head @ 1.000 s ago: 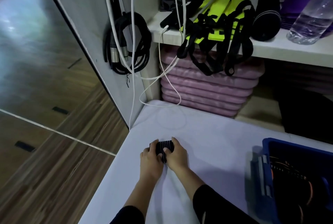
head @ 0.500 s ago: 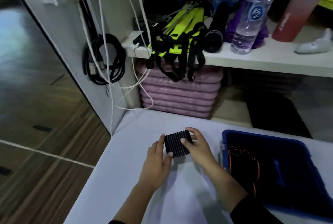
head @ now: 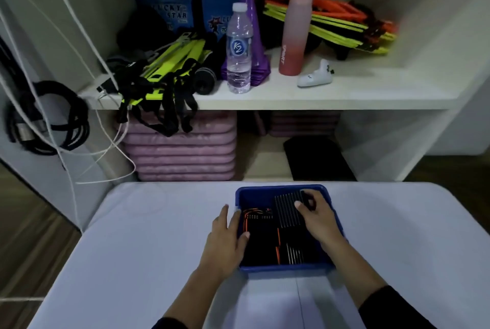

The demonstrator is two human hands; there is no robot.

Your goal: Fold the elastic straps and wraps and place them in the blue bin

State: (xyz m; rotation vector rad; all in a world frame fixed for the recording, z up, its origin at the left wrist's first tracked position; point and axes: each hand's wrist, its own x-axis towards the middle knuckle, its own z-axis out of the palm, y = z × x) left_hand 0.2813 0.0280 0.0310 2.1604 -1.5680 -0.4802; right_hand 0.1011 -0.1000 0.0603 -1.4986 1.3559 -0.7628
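The blue bin (head: 285, 267) sits on the white table (head: 148, 249) straight ahead. My right hand (head: 319, 220) is inside the bin at its far right and grips a folded black ribbed wrap (head: 287, 210), thumb on top of it. My left hand (head: 228, 236) rests on the bin's left rim with straight fingers and holds nothing. Other black straps with orange trim (head: 256, 218) lie folded in the bin.
A white shelf (head: 291, 98) behind the table carries yellow and black straps (head: 159, 74), a water bottle (head: 238, 47), a pink bottle (head: 295, 34) and purple cones. Pink mats (head: 183, 153) are stacked below. White cables (head: 79, 106) hang at left.
Both hands carried the folded black wrap from the table's left side to the right into the blue bin. My left hand let go and now rests on the bin's rim.
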